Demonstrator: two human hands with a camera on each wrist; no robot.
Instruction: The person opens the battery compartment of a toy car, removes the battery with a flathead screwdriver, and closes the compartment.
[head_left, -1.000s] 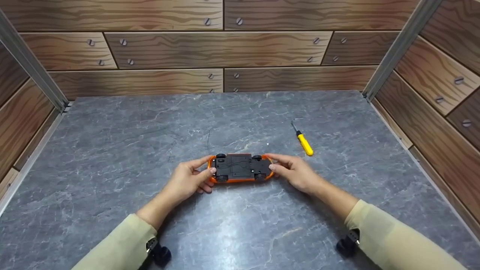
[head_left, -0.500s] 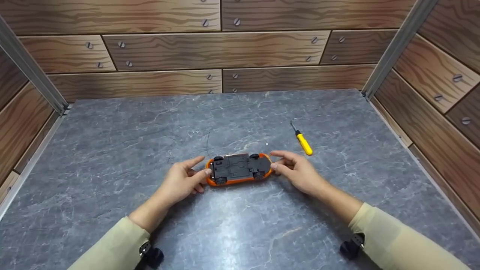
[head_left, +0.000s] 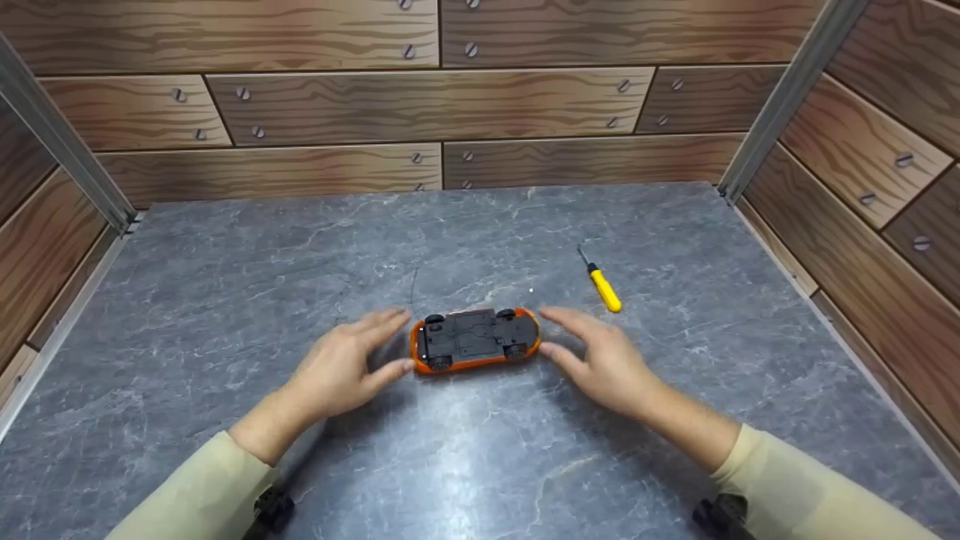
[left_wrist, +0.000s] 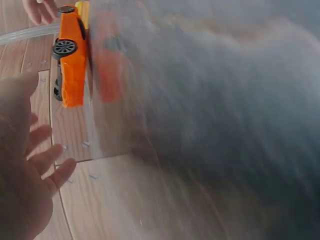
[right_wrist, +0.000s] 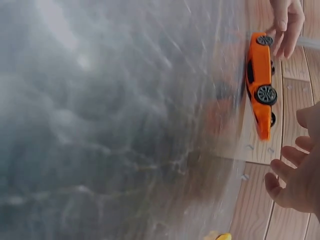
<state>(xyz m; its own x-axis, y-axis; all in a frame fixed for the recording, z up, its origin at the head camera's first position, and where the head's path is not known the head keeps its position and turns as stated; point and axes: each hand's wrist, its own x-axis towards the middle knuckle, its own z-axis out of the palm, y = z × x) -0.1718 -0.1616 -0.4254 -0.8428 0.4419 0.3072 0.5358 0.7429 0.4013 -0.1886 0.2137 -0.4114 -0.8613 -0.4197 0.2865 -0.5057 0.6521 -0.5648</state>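
An orange toy car (head_left: pixel 474 340) lies upside down on the grey marbled table, its black underside and wheels facing up. At its left end my left hand (head_left: pixel 341 367) is spread, thumb and fingers apart with nothing between them. My right hand (head_left: pixel 607 364) stands the same way off the other end, fingertips close to the bumper. In the left wrist view a gap shows between the toy car (left_wrist: pixel 73 60) and my left hand (left_wrist: pixel 30 155). The right wrist view likewise has the toy car (right_wrist: pixel 261 85) apart from my right hand (right_wrist: pixel 297 170).
A screwdriver with a yellow handle (head_left: pixel 604 291) lies behind and right of the car, its tip pointing away. A tiny white speck (head_left: pixel 531 290) sits on the table nearby. Wood-patterned panels (head_left: pixel 360 109) and metal posts (head_left: pixel 780 105) enclose the table.
Both hands have let go of the toy car and drawn outward from its ends. The car has been set down slightly left, its left end turned a little toward me.
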